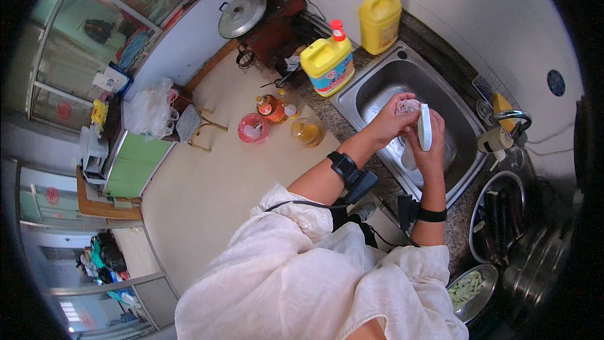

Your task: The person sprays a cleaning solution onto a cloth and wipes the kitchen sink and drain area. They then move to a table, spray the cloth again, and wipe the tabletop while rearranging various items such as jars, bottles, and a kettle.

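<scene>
Both hands are over a stainless steel sink (381, 148). In my left hand (388, 122) is a crumpled, pinkish, partly see-through thing (406, 106); whether it is plastic film or food I cannot tell. My right hand (434, 144) grips a slim pale mint-white object (425, 127) with rounded ends, seen nearly edge-on. The fingertips of my left hand meet this object or lie just beside it. Below the hands, a translucent piece (408, 157) hangs over the basin, partly hidden by my right hand.
Two yellow jugs, one with a red cap (327, 63) and one with a pump (380, 21), stand by the sink. A faucet (512, 115) rises opposite. Rightward are a bowl of eggplants (495, 226) and a bowl of cut pale-green pieces (468, 290). Bottles (271, 108) stand lower left.
</scene>
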Demonstrator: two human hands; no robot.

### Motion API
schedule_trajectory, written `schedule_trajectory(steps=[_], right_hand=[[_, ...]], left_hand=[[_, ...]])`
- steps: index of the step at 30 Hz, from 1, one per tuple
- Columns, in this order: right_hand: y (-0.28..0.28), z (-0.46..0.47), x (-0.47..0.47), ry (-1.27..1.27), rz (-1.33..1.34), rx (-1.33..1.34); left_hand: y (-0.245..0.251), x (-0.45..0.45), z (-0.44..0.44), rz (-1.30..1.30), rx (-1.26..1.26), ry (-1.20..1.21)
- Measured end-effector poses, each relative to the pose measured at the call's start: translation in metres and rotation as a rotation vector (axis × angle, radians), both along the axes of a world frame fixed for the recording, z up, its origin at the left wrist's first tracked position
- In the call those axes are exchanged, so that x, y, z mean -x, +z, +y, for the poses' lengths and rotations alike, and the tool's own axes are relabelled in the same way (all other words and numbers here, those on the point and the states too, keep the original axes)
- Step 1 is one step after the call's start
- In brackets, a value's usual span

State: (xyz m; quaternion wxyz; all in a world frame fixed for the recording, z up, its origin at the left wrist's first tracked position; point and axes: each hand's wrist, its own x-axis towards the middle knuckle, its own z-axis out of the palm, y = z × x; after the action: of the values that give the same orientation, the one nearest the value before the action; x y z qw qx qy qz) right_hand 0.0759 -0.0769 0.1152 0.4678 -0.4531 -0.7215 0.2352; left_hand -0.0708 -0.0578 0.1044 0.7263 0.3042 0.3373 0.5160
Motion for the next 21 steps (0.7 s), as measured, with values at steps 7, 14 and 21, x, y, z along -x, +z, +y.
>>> schedule_trajectory(steps=[7,14,21], right_hand=[[0.040,-0.022,0.053,0.296,0.101,0.187],[0.076,-0.085,0.174,0.709,0.207,0.449],[0.051,-0.186,0.329,1.071,0.244,0.762]], left_hand=[[0.031,0.070,-0.060,-0.057,-0.016,0.154],[0.053,0.190,-0.188,-0.370,-0.032,0.313],[0.038,0.315,-0.343,-0.428,-0.096,0.460]])
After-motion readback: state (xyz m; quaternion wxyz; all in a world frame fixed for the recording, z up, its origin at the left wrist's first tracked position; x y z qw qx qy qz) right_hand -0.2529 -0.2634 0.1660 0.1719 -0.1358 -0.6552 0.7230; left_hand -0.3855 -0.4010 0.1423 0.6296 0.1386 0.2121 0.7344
